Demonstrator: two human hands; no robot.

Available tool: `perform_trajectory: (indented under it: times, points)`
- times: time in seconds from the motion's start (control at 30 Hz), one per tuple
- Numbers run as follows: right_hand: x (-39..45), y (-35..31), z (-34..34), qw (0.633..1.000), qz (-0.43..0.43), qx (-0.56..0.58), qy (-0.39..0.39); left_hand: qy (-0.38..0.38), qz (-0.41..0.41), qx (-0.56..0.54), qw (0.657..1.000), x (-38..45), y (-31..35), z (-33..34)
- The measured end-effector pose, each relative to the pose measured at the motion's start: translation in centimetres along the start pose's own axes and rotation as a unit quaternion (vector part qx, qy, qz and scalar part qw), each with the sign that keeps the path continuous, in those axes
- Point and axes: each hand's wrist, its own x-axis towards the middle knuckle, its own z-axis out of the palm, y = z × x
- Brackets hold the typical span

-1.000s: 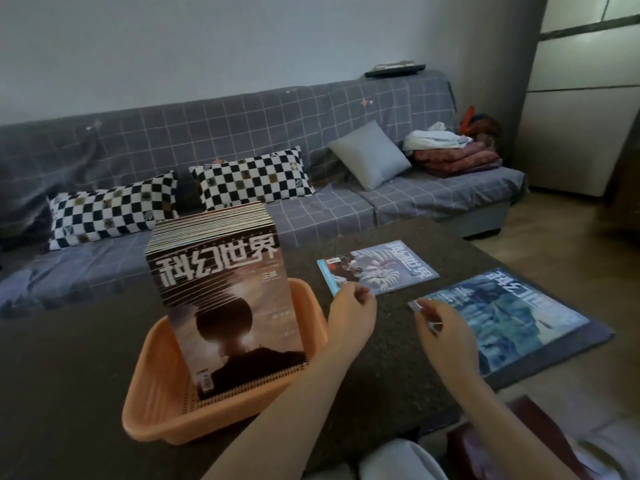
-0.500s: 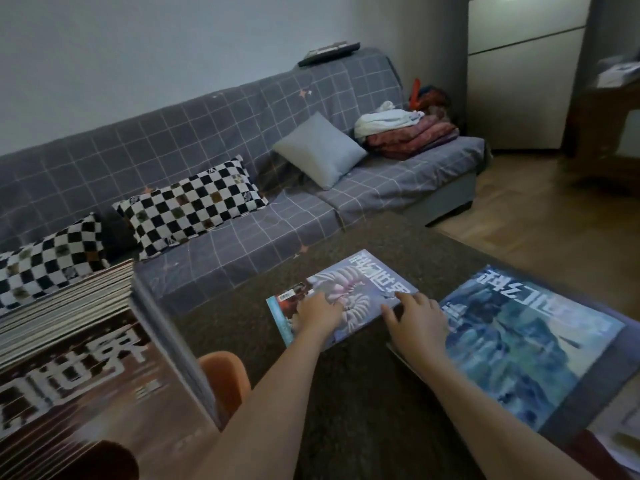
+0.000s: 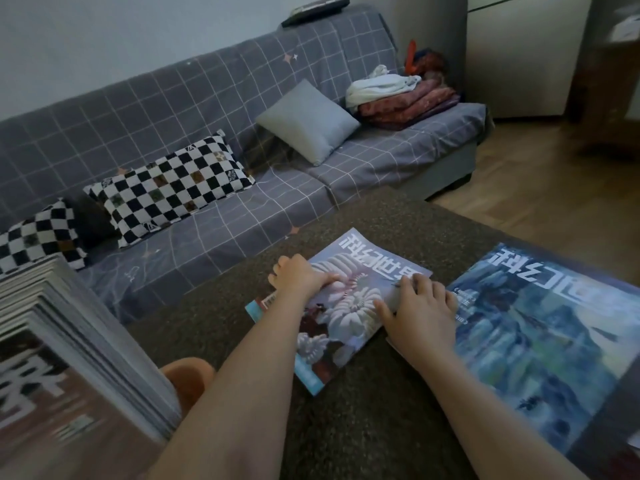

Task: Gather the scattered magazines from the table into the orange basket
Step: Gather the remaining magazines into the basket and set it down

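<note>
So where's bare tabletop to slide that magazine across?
Bare table runs between both forearms, and left of the spiral-cover magazine toward the orange basket. Crowded rightward: right hand bridges it and the blue magazine.

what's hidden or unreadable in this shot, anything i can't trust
Head view only:
- Orange basket: one rim corner shows; the magazine stack and left forearm hide the rest.
- Magazine stack: blurred and cut by the left and bottom edges, title unreadable.
- Shell-cover magazine: the left hand and right hand cover parts, so the grip underneath is unclear.
- Blue-cover magazine: its right side runs off the frame edge.
</note>
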Motion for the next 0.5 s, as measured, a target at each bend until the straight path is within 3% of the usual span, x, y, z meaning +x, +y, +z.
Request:
perform_trajectory:
  times: [0.2, 0.3, 0.33, 0.43, 0.5]
  points:
    - [-0.5, -0.2, -1.7, 0.997, 0.017, 0.066, -0.023, 0.081, 0.018, -0.145, 0.986, -5.4, 0.0, -4.1]
    - [-1.5, -0.5, -3.5, 0.984, 0.020, 0.168, -0.048, 0.101, 0.052, -0.210, 0.971, -9.0, -0.4, -7.4]
    - [-2.0, -0.5, -4.3, 0.966, 0.032, 0.247, -0.068, 0.107, 0.069, -0.228, 0.965, -10.2, -0.6, -8.4]
    - [-3.5, -0.9, -6.5, 0.859, 0.065, 0.495, -0.111, 0.132, 0.101, -0.298, 0.940, -14.0, -1.7, -10.6]
    - [-4.6, -1.4, -8.2, 0.831, 0.052, 0.545, -0.099, 0.134, 0.106, -0.367, 0.914, -16.8, -2.6, -12.1]
